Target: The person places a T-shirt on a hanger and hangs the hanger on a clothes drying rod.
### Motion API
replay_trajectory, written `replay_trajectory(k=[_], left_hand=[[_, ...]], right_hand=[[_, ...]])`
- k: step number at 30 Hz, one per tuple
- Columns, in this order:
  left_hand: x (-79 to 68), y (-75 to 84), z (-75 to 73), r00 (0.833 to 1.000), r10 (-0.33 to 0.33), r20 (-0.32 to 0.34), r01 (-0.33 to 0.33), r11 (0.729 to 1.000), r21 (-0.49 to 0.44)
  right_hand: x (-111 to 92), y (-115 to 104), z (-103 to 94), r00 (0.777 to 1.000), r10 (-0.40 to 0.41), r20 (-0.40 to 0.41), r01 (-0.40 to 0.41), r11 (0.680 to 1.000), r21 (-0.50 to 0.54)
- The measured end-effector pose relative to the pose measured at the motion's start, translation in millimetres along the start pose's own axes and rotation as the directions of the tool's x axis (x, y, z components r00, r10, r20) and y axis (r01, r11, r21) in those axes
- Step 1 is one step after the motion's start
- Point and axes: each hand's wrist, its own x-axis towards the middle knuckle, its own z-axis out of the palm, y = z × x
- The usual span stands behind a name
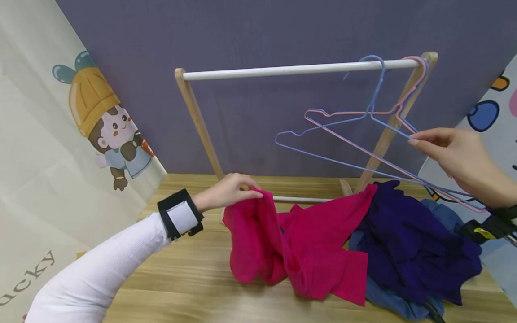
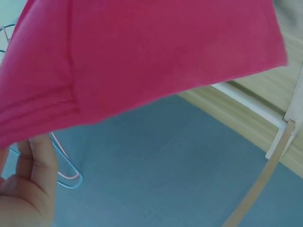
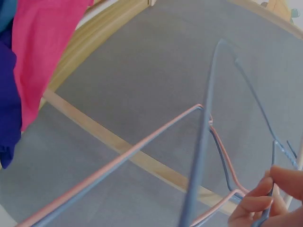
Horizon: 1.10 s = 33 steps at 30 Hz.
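Purple wall behind, wooden table (image 1: 194, 287) below. Her left hand (image 1: 226, 192) pinches the pink garment (image 1: 299, 251) by its top edge, lifting that corner off the table. Her right hand (image 1: 456, 152) pinches the blue hanger (image 1: 323, 154), tilting it sideways; it and the pink hanger (image 1: 347, 134) hook over the white rail (image 1: 299, 69).

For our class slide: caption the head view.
Left hand grips pink shirt; right hand pinches blue hanger on rail.
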Motion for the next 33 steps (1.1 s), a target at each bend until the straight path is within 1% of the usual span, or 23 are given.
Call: replay_trajectory(k=[2,6,12,17,21,23,25,26,29,32,33], left_hand=[[-0.7,-1.2,-0.4,1.000,-0.009,-0.017,0.009,1.000,-0.007],[-1.6,-3.7,-1.4,0.999,-0.038,-0.021,0.037,0.999,-0.032],[-2.0,-7.0,-2.7,0.998,-0.061,-0.019,0.060,0.998,-0.037],[-2.2,-9.3,-3.0,0.998,-0.067,-0.020,0.066,0.997,-0.042],[-2.8,-10.7,-2.7,0.997,-0.080,-0.022,0.079,0.996,-0.045],[-3.1,-11.0,-2.6,0.996,-0.085,-0.024,0.084,0.995,-0.046],[-3.4,-11.3,-2.6,0.996,-0.085,-0.025,0.083,0.995,-0.048],[-3.3,-11.4,-2.6,0.996,-0.086,-0.027,0.085,0.995,-0.047],[-3.3,-12.0,-3.2,0.995,-0.095,-0.031,0.093,0.994,-0.049],[-3.4,-13.3,-4.1,0.993,-0.110,-0.032,0.109,0.993,-0.051],[-3.5,-13.9,-4.4,0.993,-0.114,-0.030,0.112,0.992,-0.055]], right_hand=[[-2,1,-0.2,1.000,0.002,0.008,-0.003,0.999,0.032],[-3,3,-2.0,1.000,-0.011,0.017,0.010,0.995,0.100],[1,0,-3.7,0.999,-0.026,-0.021,0.027,0.997,0.074],[5,1,-4.0,0.997,-0.040,-0.073,0.048,0.993,0.111],[8,3,-4.4,0.990,-0.043,-0.132,0.053,0.996,0.073],[9,3,-6.0,0.990,-0.042,-0.138,0.052,0.997,0.065],[9,3,-8.6,0.992,-0.041,-0.120,0.050,0.996,0.071],[8,3,-9.8,0.994,-0.035,-0.104,0.043,0.996,0.079],[3,6,-12.6,0.999,-0.016,-0.044,0.018,0.998,0.059],[-5,10,-14.0,1.000,-0.015,-0.005,0.015,1.000,0.010],[-8,12,-14.3,1.000,-0.021,0.004,0.021,1.000,-0.023]])
